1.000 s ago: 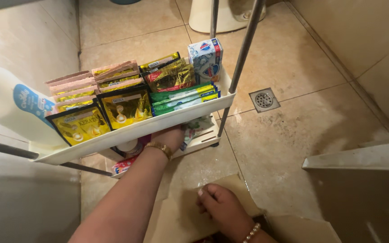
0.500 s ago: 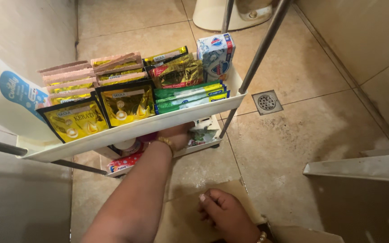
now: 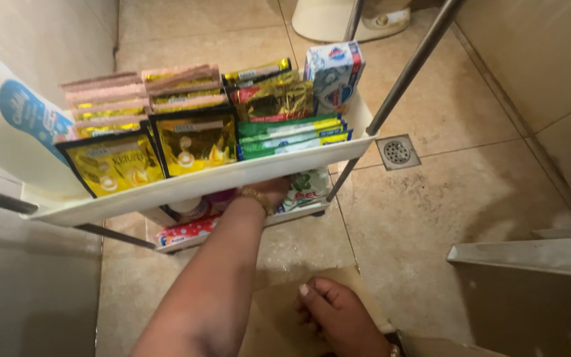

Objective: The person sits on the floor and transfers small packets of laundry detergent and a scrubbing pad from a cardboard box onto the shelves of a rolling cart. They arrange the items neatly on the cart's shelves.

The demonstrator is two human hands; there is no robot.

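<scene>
Left hand [image 3: 269,193] deep in the lower shelf [image 3: 299,213]

Top shelf [image 3: 199,185] looks fully stocked with sachets [image 3: 193,139]; can't tell its grip, hidden by the tray. Right hand [image 3: 335,314] rests flat, holding nothing, on cardboard [image 3: 272,317].

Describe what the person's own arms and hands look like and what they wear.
Both forearms are bare, with no sleeves in view. The left hand has a gold-coloured bracelet at the wrist. The right hand has a pale painted thumbnail and a pearl-like bead bracelet at the frame's edge.
</scene>
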